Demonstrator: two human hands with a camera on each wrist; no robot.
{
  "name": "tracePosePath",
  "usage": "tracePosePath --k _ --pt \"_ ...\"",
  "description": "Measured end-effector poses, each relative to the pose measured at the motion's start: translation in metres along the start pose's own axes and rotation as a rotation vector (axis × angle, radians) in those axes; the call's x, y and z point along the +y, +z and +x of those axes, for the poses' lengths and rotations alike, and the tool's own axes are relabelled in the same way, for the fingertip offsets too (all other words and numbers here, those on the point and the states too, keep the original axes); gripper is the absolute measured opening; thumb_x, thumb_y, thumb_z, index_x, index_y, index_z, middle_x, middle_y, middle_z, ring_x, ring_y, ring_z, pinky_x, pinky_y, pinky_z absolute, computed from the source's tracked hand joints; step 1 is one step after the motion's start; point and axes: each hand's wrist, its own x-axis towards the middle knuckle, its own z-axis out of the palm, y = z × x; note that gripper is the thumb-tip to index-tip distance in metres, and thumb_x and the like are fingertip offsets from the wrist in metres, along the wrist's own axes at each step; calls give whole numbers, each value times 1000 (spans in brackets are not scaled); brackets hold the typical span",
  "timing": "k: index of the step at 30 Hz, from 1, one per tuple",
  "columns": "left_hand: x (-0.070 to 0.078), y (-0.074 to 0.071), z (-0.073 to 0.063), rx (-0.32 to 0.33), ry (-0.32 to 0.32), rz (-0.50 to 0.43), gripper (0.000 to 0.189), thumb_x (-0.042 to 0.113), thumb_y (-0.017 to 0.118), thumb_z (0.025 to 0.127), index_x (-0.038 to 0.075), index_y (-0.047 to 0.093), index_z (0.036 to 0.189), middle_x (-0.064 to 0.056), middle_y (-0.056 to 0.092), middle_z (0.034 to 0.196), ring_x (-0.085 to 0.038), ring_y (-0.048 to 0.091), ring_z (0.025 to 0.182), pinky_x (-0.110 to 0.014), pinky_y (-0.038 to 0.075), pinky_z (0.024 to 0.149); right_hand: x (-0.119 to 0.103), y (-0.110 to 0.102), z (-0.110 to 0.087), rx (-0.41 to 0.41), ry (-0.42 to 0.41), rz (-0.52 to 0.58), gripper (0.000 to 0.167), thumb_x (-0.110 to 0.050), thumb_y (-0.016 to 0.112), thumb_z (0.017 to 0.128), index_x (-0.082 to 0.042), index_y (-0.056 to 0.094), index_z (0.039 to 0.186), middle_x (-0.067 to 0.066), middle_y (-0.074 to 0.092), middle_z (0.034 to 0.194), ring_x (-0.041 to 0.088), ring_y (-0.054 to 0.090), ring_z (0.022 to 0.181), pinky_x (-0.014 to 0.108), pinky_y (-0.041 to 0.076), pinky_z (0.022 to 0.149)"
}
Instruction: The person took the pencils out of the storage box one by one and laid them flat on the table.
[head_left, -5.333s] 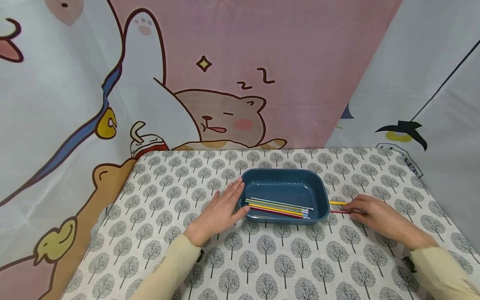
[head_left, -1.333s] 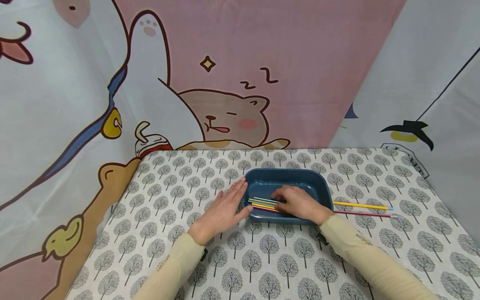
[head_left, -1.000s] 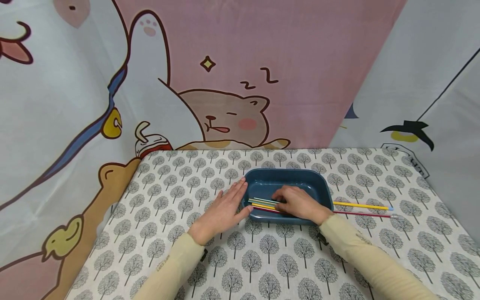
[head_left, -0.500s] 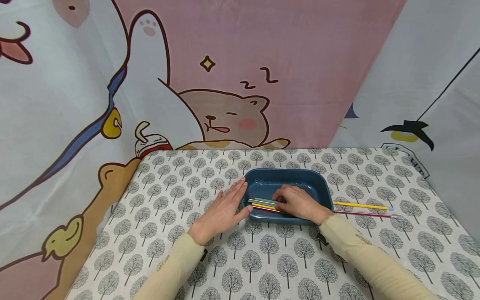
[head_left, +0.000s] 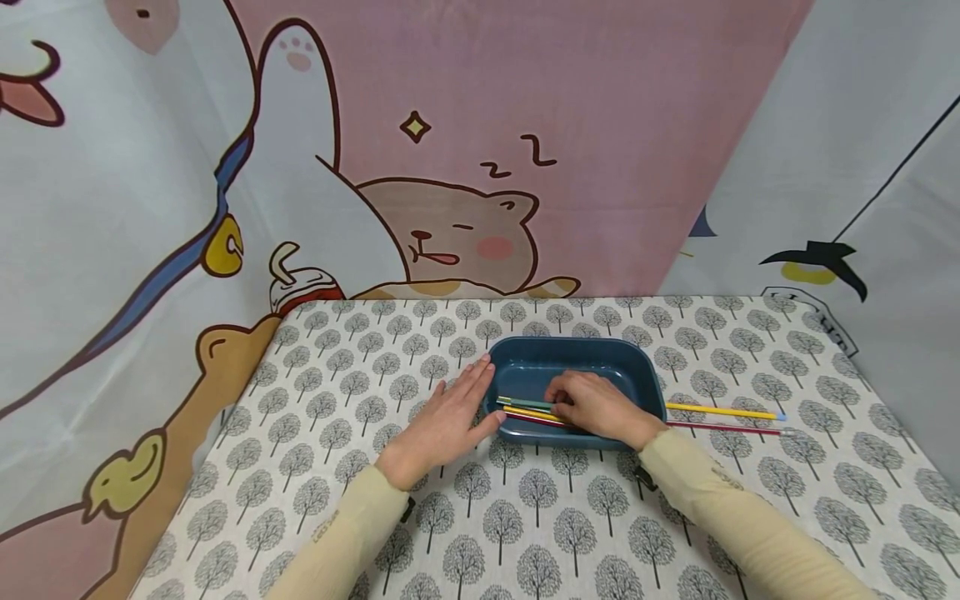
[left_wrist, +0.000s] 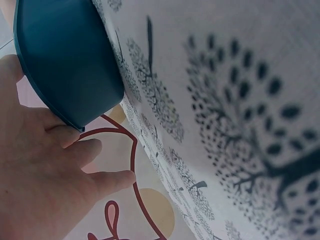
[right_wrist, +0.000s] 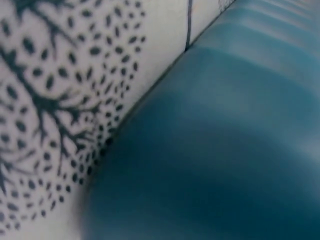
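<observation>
In the head view a dark blue plastic bin (head_left: 570, 343) sits on the cloth. My left hand (head_left: 442, 425) rests with extended fingers against its left end; the left wrist view shows those fingers (left_wrist: 62, 136) at the bin's rim. My right hand (head_left: 596, 404) reaches inside with curled fingers, thumb and fingertips pinching a green pencil (head_left: 528, 403). Beside it in the bin lie a yellow pencil (head_left: 525, 412) and a dark red pencil (head_left: 534, 418), their right ends hidden by the hand. The right wrist view shows only the bin's outer wall (right_wrist: 210, 135) and cloth.
On the tree-print cloth (head_left: 480, 517), right of the bin, a yellow pencil (head_left: 723, 411) with a blue end and a red pencil (head_left: 727, 428) lie roughly side by side. Behind the table hangs a cartoon-printed curtain (head_left: 600, 150).
My right hand has left the yellow and red pencils on the cloth and moved left into the bin. The green pencil has shifted slightly under its fingers. My left hand stays at the bin.
</observation>
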Motion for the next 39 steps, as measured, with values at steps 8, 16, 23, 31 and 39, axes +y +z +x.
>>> tracePosePath --k 8,16,23,31,39 --pt "1 0 0 -10 -15 -12 81 59 38 107 11 13 167 -1 4 174 -30 18 158 -63 25 121 1 -8 -5 29 5 12 11 -11 73 97 -11 76 107 -4 67 96 9 62 83 37 55 75" --pt "0 1 0 -2 -8 0 81 60 37 107 10 14 167 -3 6 174 -31 19 157 -64 27 120 -5 -21 -12 76 10 2 11 -12 73 97 -12 75 108 -5 65 96 9 61 83 35 54 74" --pt "1 1 1 -3 -15 -11 80 56 42 107 10 15 167 -1 5 174 -30 19 158 -65 26 120 -7 -31 -18 123 -4 22 11 -13 73 98 -15 75 109 -7 66 98 9 62 84 36 54 73" --pt "1 1 1 6 -8 -11 80 55 43 108 8 17 166 -3 6 174 -30 20 157 -65 26 120 -9 -39 -24 180 -57 17 13 -14 74 97 -16 76 110 -8 66 99 8 62 85 36 53 73" --pt "1 1 1 1 -2 -16 80 55 42 108 7 16 166 -5 7 174 -31 19 157 -66 25 120 -14 -53 -31 215 -75 34 13 -13 73 98 -16 76 111 -8 66 100 9 60 86 36 53 74"
